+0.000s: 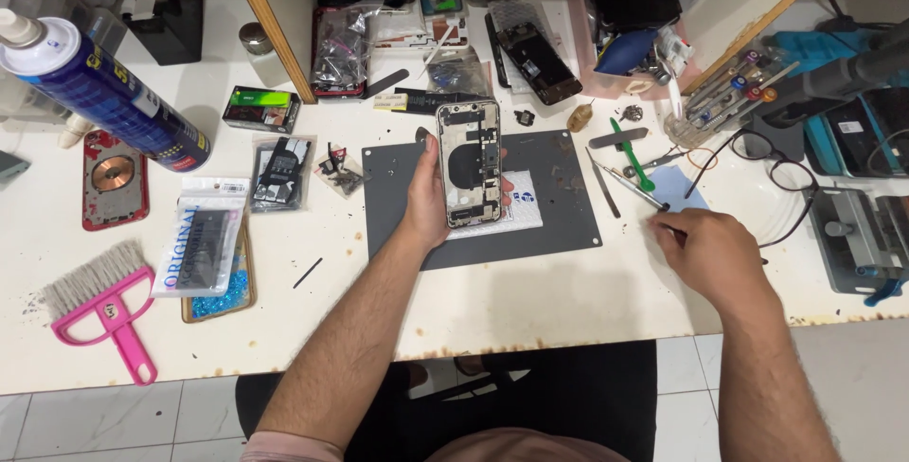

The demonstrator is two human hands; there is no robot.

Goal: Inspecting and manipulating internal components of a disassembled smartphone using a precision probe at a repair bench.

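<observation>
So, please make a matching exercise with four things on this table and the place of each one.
Things:
1. opened phone
2. pink brush
3. blue spray can
4. eyeglasses

Places:
A. lying at the far left, in the back
B. near the front left edge of the table
C. held in the left hand over the grey mat
D. to the right, behind the right hand

Pairs: 1-C, 2-B, 3-A, 4-D
</observation>
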